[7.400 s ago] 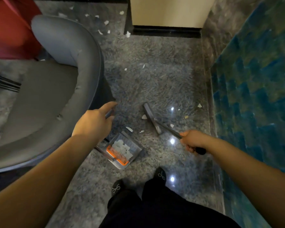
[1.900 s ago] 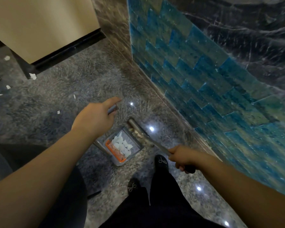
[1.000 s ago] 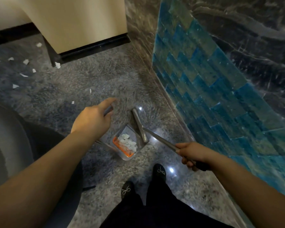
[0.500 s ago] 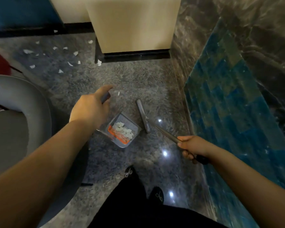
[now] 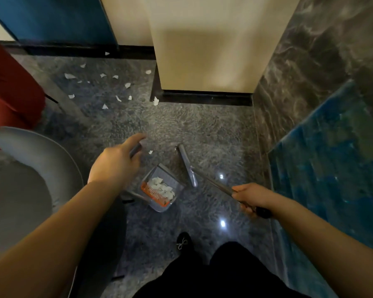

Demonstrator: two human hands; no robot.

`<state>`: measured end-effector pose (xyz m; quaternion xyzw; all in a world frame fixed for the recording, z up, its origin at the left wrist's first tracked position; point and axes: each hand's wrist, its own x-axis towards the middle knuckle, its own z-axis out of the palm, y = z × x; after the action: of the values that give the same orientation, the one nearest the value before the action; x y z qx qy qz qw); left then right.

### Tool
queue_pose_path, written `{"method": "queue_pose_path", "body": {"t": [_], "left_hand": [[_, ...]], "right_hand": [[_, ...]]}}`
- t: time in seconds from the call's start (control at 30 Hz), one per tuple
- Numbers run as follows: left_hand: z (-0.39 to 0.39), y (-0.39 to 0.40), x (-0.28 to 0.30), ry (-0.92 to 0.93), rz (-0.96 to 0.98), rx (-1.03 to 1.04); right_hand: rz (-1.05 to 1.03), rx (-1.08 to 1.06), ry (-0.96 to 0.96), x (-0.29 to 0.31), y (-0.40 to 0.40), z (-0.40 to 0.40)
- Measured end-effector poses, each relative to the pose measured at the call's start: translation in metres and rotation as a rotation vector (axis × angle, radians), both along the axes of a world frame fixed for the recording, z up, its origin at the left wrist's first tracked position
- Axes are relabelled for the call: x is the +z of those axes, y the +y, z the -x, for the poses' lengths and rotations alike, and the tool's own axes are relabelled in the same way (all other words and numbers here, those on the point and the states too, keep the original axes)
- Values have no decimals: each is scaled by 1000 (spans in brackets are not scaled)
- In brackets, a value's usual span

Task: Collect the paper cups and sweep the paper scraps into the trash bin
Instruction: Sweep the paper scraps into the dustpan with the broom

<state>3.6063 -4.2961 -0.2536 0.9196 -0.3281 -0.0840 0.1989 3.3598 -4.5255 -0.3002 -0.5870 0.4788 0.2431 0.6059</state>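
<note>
My left hand [image 5: 114, 166] grips the grey handle of a long-handled dustpan [image 5: 167, 201]; the index finger points along the handle. The pan holds several white paper scraps against its orange comb. My right hand [image 5: 251, 196] grips the metal handle of a broom, whose narrow grey head [image 5: 187, 165] rests on the floor just right of the pan. One scrap [image 5: 150, 152] lies between my left hand and the broom head. Several more paper scraps [image 5: 105, 87] are scattered on the grey floor farther ahead on the left. No cup or trash bin shows.
A cream pillar [image 5: 202, 50] with a black base stands straight ahead. A dark marble and blue tiled wall [image 5: 332, 147] runs along the right. A grey round chair [image 5: 30, 179] sits at my left, a red seat [image 5: 7, 89] beyond it. My feet are below.
The view has swung left, away from the blue wall, bringing the far scattered scraps into view. Both hands keep their grips; the pan and broom head have moved slightly forward together.
</note>
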Motion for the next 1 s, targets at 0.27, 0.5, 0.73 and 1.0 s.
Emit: {"method": "queue_pose_path", "body": {"t": [0.27, 0.5, 0.73, 1.0], "left_hand": [[-79, -34, -6, -23, -35, 84], [-149, -64, -7, -35, -90, 167], [-218, -88, -5, 27, -275, 120], [-297, -96, -8, 20, -385, -51]], "right_hand": [[37, 98, 36, -13, -66, -110], [104, 260, 66, -27, -141, -217], [98, 342, 73, -33, -175, -288], [49, 309, 140, -54, -170, -335]]}}
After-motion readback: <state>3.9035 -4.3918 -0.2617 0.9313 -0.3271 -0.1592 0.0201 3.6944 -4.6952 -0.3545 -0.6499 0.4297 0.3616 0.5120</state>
